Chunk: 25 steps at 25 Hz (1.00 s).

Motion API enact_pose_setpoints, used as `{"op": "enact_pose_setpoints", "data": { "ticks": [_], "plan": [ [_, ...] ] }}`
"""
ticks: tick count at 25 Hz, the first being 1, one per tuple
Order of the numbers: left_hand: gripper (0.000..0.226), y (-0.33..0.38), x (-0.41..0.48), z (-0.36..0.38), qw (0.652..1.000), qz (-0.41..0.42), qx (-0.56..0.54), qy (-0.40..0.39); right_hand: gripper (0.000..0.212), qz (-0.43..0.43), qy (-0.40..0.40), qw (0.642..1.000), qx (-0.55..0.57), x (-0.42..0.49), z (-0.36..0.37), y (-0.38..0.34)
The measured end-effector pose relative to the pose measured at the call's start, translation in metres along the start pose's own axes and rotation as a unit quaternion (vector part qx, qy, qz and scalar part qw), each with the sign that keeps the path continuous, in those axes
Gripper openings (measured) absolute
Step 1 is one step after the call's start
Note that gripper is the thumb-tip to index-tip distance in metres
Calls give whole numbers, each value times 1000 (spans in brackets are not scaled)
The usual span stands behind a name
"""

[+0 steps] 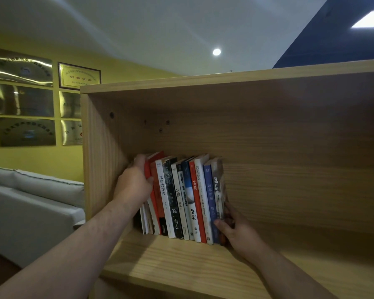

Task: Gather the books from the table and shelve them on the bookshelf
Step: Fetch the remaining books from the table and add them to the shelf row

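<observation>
Left hand point(133, 184), right hand point(238, 234) grip books point(181, 195) on bookshelf point(181, 262)

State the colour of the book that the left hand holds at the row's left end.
Red: the book under the left hand, head view.

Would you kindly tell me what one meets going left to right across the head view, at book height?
Sofa → bookshelf side panel → left hand → books → right hand.

Roughly thirteen books point(178, 197), two hands point(133, 186) point(239, 233), one bookshelf point(300, 152)
</observation>
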<state>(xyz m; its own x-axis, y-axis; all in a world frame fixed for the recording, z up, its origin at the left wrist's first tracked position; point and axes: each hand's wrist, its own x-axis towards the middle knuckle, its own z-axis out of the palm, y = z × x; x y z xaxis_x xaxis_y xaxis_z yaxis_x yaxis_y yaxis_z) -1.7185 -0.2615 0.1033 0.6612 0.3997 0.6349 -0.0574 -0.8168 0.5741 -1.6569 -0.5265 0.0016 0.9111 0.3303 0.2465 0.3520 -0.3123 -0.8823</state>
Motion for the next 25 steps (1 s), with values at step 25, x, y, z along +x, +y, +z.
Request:
{"op": "enact_pose_setpoints", "data": {
  "ticks": [25],
  "plan": [
    [37,-29,-112,-41,964,-65,-252,55,69,-14,4,1000,18,-11,-1,-13]
  ]
}}
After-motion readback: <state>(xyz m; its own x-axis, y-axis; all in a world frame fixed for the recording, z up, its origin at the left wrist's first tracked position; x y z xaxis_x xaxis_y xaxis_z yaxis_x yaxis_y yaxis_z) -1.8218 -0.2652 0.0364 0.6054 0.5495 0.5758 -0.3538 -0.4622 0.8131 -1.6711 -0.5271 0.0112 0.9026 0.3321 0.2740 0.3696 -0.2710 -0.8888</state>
